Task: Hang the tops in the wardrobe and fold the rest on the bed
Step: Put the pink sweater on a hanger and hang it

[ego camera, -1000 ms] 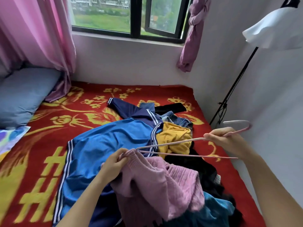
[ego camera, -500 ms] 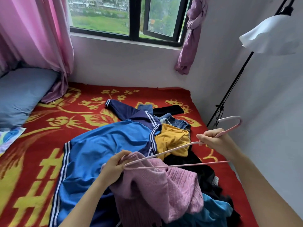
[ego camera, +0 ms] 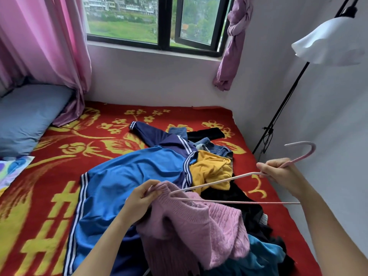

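A pink knitted sweater lies bunched on top of a clothes pile at the near side of the bed. My left hand pinches its ribbed neck edge. My right hand grips a pink hanger at the base of its hook, and the hanger's left tip sits at the sweater's neck opening. Behind lie a blue track jacket with white stripes, a yellow garment, jeans and black clothes. A teal garment lies under the sweater.
The bed carries a red and yellow flowered blanket. A blue pillow sits at the left under a pink curtain. A floor lamp stands by the white wall on the right. A window is ahead.
The hanger's left tip has moved away from my left hand's fingers, to the right, and now sits at the sweater's neck opening. My left hand has pulled the neck edge up.
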### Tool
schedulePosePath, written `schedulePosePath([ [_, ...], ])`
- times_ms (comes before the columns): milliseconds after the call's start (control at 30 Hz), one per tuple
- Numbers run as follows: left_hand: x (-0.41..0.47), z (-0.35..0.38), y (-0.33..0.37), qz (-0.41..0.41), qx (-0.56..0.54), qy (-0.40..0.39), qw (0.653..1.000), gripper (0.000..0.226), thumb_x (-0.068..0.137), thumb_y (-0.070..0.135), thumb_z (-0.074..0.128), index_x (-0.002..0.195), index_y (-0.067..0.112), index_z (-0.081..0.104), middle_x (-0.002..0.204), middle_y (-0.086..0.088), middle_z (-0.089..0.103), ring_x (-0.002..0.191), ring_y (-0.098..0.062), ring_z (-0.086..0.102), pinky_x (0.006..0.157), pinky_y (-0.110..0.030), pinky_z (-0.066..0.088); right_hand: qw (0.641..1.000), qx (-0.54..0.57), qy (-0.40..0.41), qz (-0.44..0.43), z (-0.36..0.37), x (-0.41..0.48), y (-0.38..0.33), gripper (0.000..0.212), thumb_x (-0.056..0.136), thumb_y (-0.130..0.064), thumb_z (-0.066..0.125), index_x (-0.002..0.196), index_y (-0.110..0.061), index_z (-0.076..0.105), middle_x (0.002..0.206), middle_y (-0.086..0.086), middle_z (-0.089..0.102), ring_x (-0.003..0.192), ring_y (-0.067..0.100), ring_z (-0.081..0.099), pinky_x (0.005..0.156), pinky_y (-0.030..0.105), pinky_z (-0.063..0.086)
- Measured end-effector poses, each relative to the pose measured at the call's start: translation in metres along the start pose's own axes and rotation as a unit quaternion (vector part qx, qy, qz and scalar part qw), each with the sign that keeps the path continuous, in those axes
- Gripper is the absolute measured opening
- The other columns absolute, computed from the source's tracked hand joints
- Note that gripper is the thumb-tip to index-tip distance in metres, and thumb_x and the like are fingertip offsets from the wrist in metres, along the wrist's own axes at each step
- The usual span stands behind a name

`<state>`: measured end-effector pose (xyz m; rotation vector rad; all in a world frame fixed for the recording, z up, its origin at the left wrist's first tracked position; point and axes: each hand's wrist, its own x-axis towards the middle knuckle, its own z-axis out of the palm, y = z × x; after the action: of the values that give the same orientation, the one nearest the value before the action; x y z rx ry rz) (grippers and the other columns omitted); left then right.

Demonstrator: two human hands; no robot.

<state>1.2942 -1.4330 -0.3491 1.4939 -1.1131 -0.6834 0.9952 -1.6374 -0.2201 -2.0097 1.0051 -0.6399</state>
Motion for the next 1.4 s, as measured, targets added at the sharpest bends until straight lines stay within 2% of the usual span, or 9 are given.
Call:
schedulePosePath([
  [233,-0.001,0.003,0.004,0.006,0.002,-0.002,1.000,0.020,0.070,0.051,0.056,0.087,0.047,0.065,0.084,0.011,0.068,0.081,-0.003,0.060,0.080,-0.023,0.045,0.999,0.042,0.003,0.000,0.007,0.000,0.005,0.042,0.089,-0.011,0.059,0.047,-0.011,0.065,0.037,-0.005,0.036,0.037,0.005,0.027,0.040,0.014,0.022],
  [367,-0.003,-0.002,0.001,0.004,-0.005,0.015,1.000,0.020,0.069,0.049,0.058,0.086,0.043,0.067,0.086,0.007,0.069,0.082,-0.002,0.060,0.079,-0.018,0.045,0.999,0.031,0.018,0.001,-0.005,-0.002,0.011,0.041,0.081,-0.037,0.063,0.048,-0.013,0.066,0.043,0.004,0.041,0.042,0.007,0.034,0.044,0.016,0.028],
  [600,0.001,0.007,0.005,-0.005,0.048,-0.008,0.999,0.020,0.069,0.053,0.059,0.088,0.050,0.064,0.087,0.014,0.068,0.087,-0.006,0.062,0.083,-0.024,0.046,1.000,0.000,-0.014,0.013,0.015,-0.002,0.017,0.039,0.089,-0.009,0.059,0.051,-0.007,0.064,0.035,-0.005,0.038,0.035,0.004,0.029,0.039,0.014,0.022],
  [733,0.003,0.022,0.010,0.003,0.092,-0.042,0.995,0.049,0.086,0.010,0.066,0.086,0.059,0.061,0.081,0.030,0.064,0.079,0.009,0.058,0.076,-0.008,0.040,1.000,0.025,-0.016,0.010,0.043,-0.002,0.016,0.037,0.089,-0.009,0.060,0.053,-0.001,0.065,0.036,-0.006,0.040,0.036,0.004,0.031,0.040,0.015,0.022],
  [800,0.004,0.033,0.015,0.018,0.137,-0.036,0.990,0.038,0.086,0.011,0.065,0.091,0.049,0.066,0.080,0.039,0.060,0.078,0.015,0.056,0.075,-0.005,0.038,0.998,0.053,-0.002,0.015,0.059,-0.002,0.017,0.038,0.089,-0.009,0.060,0.057,0.011,0.063,0.036,-0.007,0.039,0.035,0.004,0.031,0.041,0.013,0.023],
  [867,0.007,0.042,0.028,0.041,0.193,-0.009,0.980,0.019,0.082,0.039,0.060,0.100,0.037,0.066,0.091,0.047,0.054,0.085,0.017,0.054,0.077,-0.007,0.039,0.996,0.078,0.026,0.019,0.075,-0.003,0.014,0.040,0.090,-0.009,0.058,0.054,0.009,0.061,0.033,-0.006,0.040,0.034,0.004,0.034,0.041,0.012,0.025],
  [933,0.011,0.050,0.039,0.079,0.233,0.012,0.969,0.043,0.073,0.056,0.043,0.113,0.042,0.047,0.102,0.035,0.060,0.092,0.009,0.055,0.083,-0.018,0.043,0.993,0.096,0.064,0.016,0.087,-0.003,0.006,0.043,0.091,-0.009,0.057,0.049,0.000,0.059,0.033,-0.006,0.042,0.034,0.005,0.038,0.042,0.013,0.028],
  [1133,0.030,0.078,0.078,0.205,0.309,0.079,0.925,0.026,0.077,0.040,0.044,0.102,0.031,0.049,0.075,0.005,0.068,0.062,-0.018,0.063,0.058,-0.026,0.047,0.971,0.164,0.171,0.008,0.127,-0.004,-0.023,0.040,0.095,-0.022,0.051,0.057,-0.014,0.042,0.039,-0.008,0.040,0.043,0.013,0.039,0.050,0.034,0.035],
  [1400,0.032,0.088,0.121,0.315,0.460,0.101,0.824,0.035,0.077,0.051,0.039,0.080,0.024,0.062,0.056,0.010,0.058,0.044,-0.006,0.055,0.038,-0.016,0.031,0.949,0.271,0.159,-0.036,0.107,-0.004,-0.042,0.038,0.097,-0.012,0.044,0.059,-0.011,0.039,0.037,-0.007,0.039,0.034,0.001,0.034,0.038,0.013,0.029],
])
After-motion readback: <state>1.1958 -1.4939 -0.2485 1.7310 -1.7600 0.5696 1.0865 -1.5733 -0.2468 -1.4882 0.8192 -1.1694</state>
